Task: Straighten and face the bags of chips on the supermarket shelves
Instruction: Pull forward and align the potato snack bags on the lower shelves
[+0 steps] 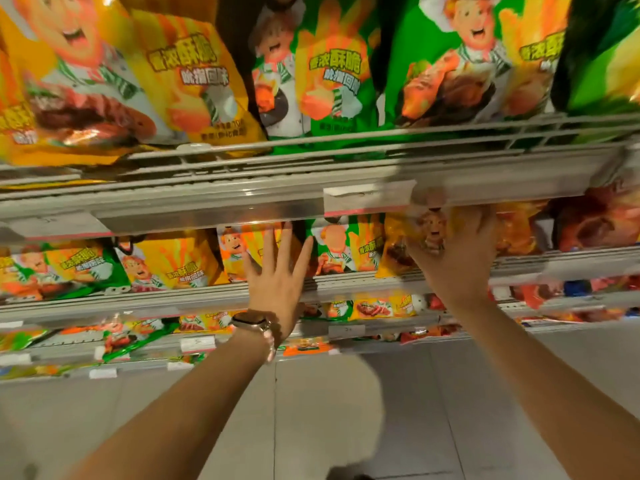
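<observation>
1. Head view, upper shelf: yellow and green bags of chips stand in a row, fronts outward, leaning slightly; the yellow bag at far left sags forward over the rail.
2. Head view, second shelf: more bags of chips in mixed colours. The green bag at left lies tilted; the yellow bag beside it stands nearly upright.
3. Left hand: raised before the second shelf, fingers straight and spread, holding nothing; whether the tips touch a bag cannot be told. A watch sits on the wrist.
4. Right hand: reaches under the upper shelf's front edge, fingers curled round the top of a yellow bag; motion blur makes the grip likely rather than certain.
5. Step in hand, as judged: straightening the second-shelf row, the right hand setting one bag in place.
6. Next move, as judged: bring that bag upright with its front outward, then steady its neighbours with the free left hand.
7. Lower shelves: small packets, several askew, not yet faced.
</observation>
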The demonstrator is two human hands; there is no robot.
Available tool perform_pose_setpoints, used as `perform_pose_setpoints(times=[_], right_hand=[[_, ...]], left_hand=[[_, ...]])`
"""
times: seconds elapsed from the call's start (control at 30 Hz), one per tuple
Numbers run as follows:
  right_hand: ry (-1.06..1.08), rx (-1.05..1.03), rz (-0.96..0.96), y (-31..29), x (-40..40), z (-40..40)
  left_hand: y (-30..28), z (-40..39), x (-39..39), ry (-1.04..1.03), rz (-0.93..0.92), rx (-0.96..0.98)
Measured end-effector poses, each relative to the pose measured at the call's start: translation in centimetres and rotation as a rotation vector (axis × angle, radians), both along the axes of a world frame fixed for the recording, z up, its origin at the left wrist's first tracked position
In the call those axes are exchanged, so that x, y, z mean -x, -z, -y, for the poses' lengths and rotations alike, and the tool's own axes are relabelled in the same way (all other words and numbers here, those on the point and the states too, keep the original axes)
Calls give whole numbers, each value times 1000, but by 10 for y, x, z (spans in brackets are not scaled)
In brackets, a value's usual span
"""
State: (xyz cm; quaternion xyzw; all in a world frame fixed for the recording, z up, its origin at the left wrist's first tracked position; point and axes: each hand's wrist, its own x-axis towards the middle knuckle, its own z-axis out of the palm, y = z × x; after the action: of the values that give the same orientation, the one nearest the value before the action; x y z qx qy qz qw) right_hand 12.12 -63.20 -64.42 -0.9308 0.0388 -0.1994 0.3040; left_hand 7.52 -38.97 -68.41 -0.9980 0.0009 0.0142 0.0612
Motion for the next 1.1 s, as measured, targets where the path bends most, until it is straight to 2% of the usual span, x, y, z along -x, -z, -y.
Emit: perform_pose_setpoints(times=[0.13, 0.27, 0.33, 0.4, 0.47, 0.63, 0.73, 0.93, 1.1], right_hand=[[1, -290, -19, 9, -9, 8], [-40, -342, -62, 16, -17, 15], [-46, -355, -79, 18, -18, 16], [-60, -356, -73, 20, -18, 16], [-83, -371, -64, 22, -18, 16], [-157, -459, -92, 23, -18, 21], [-181, -466, -90, 23, -16, 23], [-192, -460, -20, 23, -18, 25], [-183, -624, 22, 10, -9, 17]], left_hand=[[4, 4, -5, 14, 20, 51], [-4, 6, 8, 90, 408, 291], [-4, 3, 11, -15, 535, 414], [-6, 0, 8, -214, 613, 568], [-9, -2, 2, -389, 621, 673], [-7, -13, -14, -626, 498, 880], [-6, -15, -18, -639, 509, 948], [-15, -13, -18, -606, 647, 1047], [-28, -7, -6, -554, 660, 1065]])
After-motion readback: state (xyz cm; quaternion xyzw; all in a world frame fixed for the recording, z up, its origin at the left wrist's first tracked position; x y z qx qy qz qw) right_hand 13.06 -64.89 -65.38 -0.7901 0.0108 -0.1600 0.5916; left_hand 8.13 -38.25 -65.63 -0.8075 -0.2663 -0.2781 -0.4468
